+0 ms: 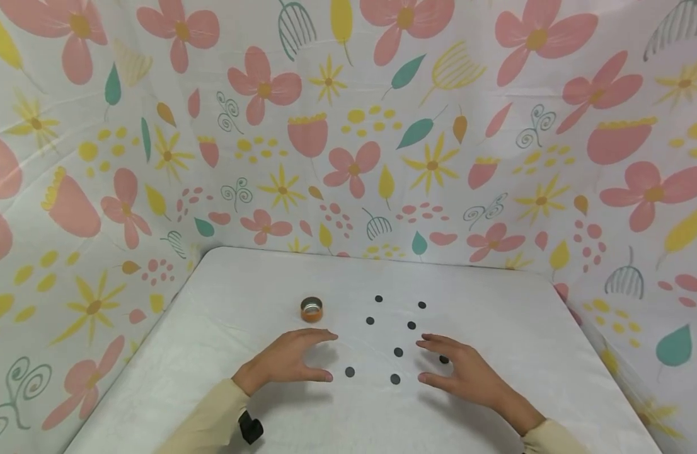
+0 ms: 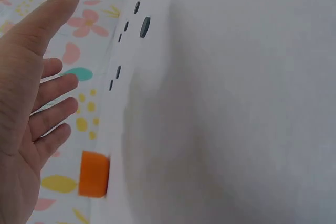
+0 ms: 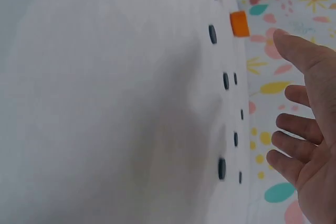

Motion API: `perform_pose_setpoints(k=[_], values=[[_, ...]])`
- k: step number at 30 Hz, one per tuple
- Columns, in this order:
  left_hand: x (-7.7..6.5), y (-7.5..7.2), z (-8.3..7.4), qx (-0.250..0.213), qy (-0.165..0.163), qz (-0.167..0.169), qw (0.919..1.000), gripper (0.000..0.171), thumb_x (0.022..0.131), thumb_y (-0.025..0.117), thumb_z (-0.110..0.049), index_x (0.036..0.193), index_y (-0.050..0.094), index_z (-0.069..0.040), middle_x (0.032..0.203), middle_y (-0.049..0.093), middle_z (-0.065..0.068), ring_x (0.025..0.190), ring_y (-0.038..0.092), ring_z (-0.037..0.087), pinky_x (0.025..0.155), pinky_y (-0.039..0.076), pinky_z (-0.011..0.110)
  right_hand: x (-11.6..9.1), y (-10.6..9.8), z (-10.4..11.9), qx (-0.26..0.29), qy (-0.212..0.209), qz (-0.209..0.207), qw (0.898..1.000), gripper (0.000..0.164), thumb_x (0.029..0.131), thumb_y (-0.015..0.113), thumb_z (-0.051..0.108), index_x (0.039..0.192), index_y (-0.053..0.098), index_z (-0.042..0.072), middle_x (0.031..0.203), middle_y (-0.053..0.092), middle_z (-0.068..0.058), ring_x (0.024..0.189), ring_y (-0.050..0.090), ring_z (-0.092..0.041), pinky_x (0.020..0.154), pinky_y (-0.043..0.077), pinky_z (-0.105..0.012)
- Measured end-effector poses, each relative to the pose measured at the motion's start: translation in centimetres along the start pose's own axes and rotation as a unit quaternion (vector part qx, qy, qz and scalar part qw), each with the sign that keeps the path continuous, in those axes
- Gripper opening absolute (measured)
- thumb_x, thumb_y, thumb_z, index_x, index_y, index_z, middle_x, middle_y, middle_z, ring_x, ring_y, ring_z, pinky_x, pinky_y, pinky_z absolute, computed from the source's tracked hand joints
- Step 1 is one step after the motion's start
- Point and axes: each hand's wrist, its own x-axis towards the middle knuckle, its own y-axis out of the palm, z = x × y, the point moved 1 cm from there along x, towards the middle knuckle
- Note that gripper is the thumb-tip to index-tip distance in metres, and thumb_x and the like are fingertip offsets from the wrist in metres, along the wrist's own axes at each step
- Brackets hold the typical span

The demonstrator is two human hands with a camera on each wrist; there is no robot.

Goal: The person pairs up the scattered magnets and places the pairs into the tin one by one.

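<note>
My left hand hovers over the white table with its fingers and thumb spread apart, nothing in its grasp. Just beyond it stands a small round orange bowl with a shiny metal inside; its orange side also shows low in the left wrist view. Across from it, my right hand is held above the table, fingers extended and holding nothing. Several flat black discs lie scattered between and beyond the hands, such as the one by the left thumb. Another disc is partly hidden by the right hand.
The table has a smooth white cover. A floral-patterned cloth rises along its back and both sides. Below the left sleeve cuff sits a small black device.
</note>
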Motion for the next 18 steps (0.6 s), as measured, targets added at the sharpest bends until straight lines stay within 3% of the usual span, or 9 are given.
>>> perform_pose_setpoints(k=[4,8,13,18], values=[[0.6,1.0,0.4,-0.074,0.010,0.003,0.9972,0.078,0.080,0.077,-0.066,0.140,0.064,-0.017,0.140,0.062,-0.010,0.131,0.056,0.011,0.110,0.046,0.038,0.6,1.1,0.1,0.029,-0.024,-0.008,0.999,0.053,0.083,0.086,0.042,0.126,0.074,0.015,0.128,0.070,0.001,0.118,0.066,-0.024,0.095,0.055,-0.048],[1.3,2.0,1.0,-0.129,0.032,0.003,0.9912,0.068,0.081,0.082,-0.056,0.133,0.068,-0.015,0.132,0.067,-0.007,0.124,0.059,0.008,0.106,0.049,0.035,0.9,2.2,-0.1,0.082,-0.056,-0.003,0.995,0.048,0.084,0.085,0.040,0.120,0.077,0.010,0.111,0.071,0.002,0.098,0.069,-0.018,0.083,0.059,-0.038],[2.1,2.9,1.2,-0.144,0.052,-0.001,0.9882,0.059,0.078,0.087,-0.047,0.126,0.073,-0.016,0.121,0.071,-0.004,0.114,0.060,0.007,0.099,0.049,0.031,1.4,3.5,-0.3,0.156,-0.055,0.021,0.986,0.042,0.084,0.085,0.036,0.115,0.079,0.007,0.097,0.067,0.001,0.075,0.061,-0.008,0.064,0.055,-0.025],[2.6,3.6,1.4,-0.142,0.054,0.012,0.9883,0.054,0.077,0.089,-0.044,0.122,0.076,-0.018,0.113,0.072,-0.008,0.104,0.059,0.009,0.090,0.048,0.026,1.9,4.5,-0.5,0.173,-0.059,0.025,0.983,0.035,0.081,0.088,0.031,0.109,0.081,0.009,0.091,0.065,0.003,0.071,0.056,-0.002,0.060,0.052,-0.022]])
